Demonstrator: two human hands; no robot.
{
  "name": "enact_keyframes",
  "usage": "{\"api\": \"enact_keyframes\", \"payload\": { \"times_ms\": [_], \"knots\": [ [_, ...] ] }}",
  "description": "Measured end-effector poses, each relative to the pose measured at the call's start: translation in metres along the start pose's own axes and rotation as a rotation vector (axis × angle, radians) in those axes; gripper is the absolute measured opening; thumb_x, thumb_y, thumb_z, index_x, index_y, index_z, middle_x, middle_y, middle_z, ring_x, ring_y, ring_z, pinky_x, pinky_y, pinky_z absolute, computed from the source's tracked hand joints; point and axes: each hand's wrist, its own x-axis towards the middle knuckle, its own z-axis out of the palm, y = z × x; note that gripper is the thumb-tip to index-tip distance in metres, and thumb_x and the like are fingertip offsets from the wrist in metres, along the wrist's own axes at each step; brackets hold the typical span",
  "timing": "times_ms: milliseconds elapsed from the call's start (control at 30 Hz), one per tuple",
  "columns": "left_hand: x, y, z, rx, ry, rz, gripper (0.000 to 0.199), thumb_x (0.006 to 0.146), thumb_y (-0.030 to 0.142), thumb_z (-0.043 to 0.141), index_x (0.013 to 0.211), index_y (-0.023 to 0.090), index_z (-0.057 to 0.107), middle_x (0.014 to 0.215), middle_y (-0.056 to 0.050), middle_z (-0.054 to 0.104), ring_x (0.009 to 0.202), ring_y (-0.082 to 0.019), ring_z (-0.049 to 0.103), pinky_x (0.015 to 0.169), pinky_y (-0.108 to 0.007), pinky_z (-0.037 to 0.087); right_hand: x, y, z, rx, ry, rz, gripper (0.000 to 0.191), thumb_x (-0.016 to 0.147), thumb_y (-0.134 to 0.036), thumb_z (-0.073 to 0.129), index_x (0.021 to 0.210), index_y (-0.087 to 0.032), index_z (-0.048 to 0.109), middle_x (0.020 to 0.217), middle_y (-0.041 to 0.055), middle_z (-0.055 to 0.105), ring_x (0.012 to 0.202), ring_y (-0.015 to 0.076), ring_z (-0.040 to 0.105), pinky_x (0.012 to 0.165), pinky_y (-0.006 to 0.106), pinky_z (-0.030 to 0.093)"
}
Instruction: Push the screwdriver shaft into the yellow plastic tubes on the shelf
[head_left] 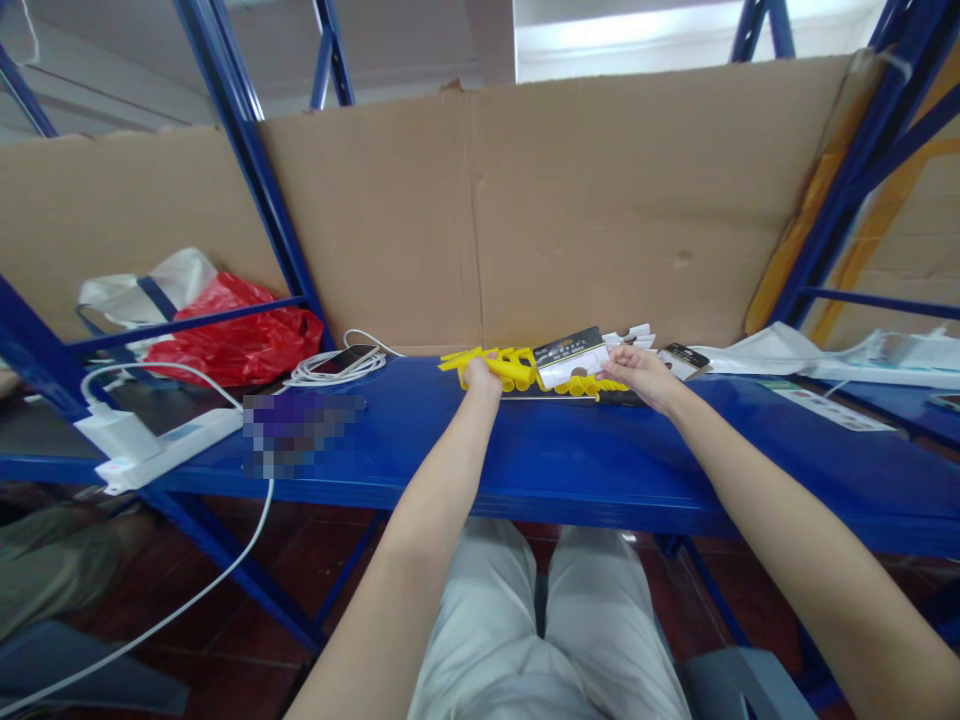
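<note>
My left hand (482, 375) is closed on a yellow plastic piece (512, 374), one of several curled yellow pieces in a row on the blue shelf. My right hand (637, 372) pinches the right end of a black-and-white printed card (571, 356), held tilted just over the yellow pieces. Some white folded pieces (634, 335) show behind that card. Past the right fingers lies another black-and-white printed card (684, 360). A dark handle-like object (619, 398) lies partly under my right hand.
A white power strip (184, 442) with a plugged-in charger sits at the left, its cable hanging over the edge. Nearby are a coiled white cable (307, 372), a phone (346, 359) and a red plastic bag (240, 335). Cardboard (600, 200) walls the back; blue posts (251, 170) flank it.
</note>
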Motion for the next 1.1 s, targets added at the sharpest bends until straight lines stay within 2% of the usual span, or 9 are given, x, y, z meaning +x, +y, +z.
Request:
{"api": "enact_keyframes", "payload": {
  "times_ms": [133, 267, 400, 667, 867, 1000, 1100],
  "knots": [
    [0.007, -0.002, 0.001, -0.109, -0.005, -0.008, 0.028, 0.089, -0.004, 0.042, 0.098, 0.02, 0.053, 0.089, -0.001, 0.061, 0.061, -0.008, 0.06, 0.066, -0.021, 0.055, 0.001, 0.002, -0.001, 0.032, -0.026, -0.01, 0.06, 0.046, -0.059, 0.093, 0.069, -0.022, 0.053, 0.07, -0.001, 0.067, 0.071, 0.0166, 0.07, 0.08, 0.034, 0.06],
    [0.009, -0.003, 0.001, -0.108, -0.028, -0.035, 0.024, 0.092, 0.0, 0.043, 0.097, 0.021, 0.053, 0.084, 0.0, 0.061, 0.059, -0.008, 0.058, 0.068, -0.021, 0.055, -0.001, 0.001, 0.001, 0.059, -0.045, -0.03, 0.061, 0.047, -0.061, 0.093, 0.069, -0.022, 0.053, 0.07, -0.0008, 0.067, 0.075, 0.0186, 0.072, 0.08, 0.034, 0.061],
    [0.001, -0.008, 0.0, -0.038, -0.111, -0.114, 0.015, 0.097, 0.009, 0.044, 0.095, 0.018, 0.055, 0.078, -0.002, 0.061, 0.062, -0.012, 0.062, 0.071, -0.025, 0.056, -0.003, 0.0, 0.007, 0.064, -0.059, -0.043, 0.063, 0.048, -0.064, 0.092, 0.069, -0.022, 0.049, 0.073, 0.0002, 0.069, 0.079, 0.0219, 0.075, 0.08, 0.035, 0.06],
    [-0.022, -0.011, 0.003, 0.044, -0.258, -0.247, 0.021, 0.094, 0.012, 0.043, 0.093, 0.015, 0.064, 0.067, -0.003, 0.063, 0.064, -0.014, 0.065, 0.076, -0.026, 0.056, -0.003, 0.004, 0.018, 0.063, -0.082, -0.062, 0.062, 0.054, -0.064, 0.089, 0.075, -0.022, 0.048, 0.076, 0.0017, 0.071, 0.084, 0.0245, 0.076, 0.078, 0.035, 0.059],
    [-0.036, -0.013, 0.001, 0.108, -0.436, -0.394, 0.026, 0.094, 0.023, 0.045, 0.096, 0.01, 0.068, 0.083, -0.011, 0.073, 0.083, -0.025, 0.074, 0.086, -0.041, 0.059, -0.004, 0.004, 0.02, 0.052, -0.079, -0.075, 0.061, 0.054, -0.065, 0.088, 0.074, -0.023, 0.049, 0.077, 0.0008, 0.07, 0.08, 0.021, 0.074, 0.08, 0.036, 0.059],
    [-0.045, -0.015, 0.0, 0.156, -0.47, -0.44, 0.021, 0.091, 0.026, 0.054, 0.096, 0.013, 0.07, 0.089, -0.009, 0.077, 0.084, -0.025, 0.075, 0.085, -0.04, 0.06, -0.004, 0.004, 0.021, 0.056, -0.078, -0.08, 0.06, 0.054, -0.066, 0.088, 0.075, -0.023, 0.051, 0.077, 0.0007, 0.071, 0.078, 0.0194, 0.073, 0.083, 0.037, 0.059],
    [-0.05, -0.016, 0.0, 0.202, -0.525, -0.46, 0.024, 0.089, 0.029, 0.061, 0.101, 0.012, 0.072, 0.088, -0.01, 0.078, 0.081, -0.025, 0.076, 0.082, -0.039, 0.061, -0.004, 0.004, 0.02, 0.06, -0.093, -0.081, 0.059, 0.055, -0.065, 0.088, 0.075, -0.023, 0.051, 0.078, 0.0012, 0.072, 0.08, 0.0206, 0.074, 0.085, 0.039, 0.059]
  ]
}}
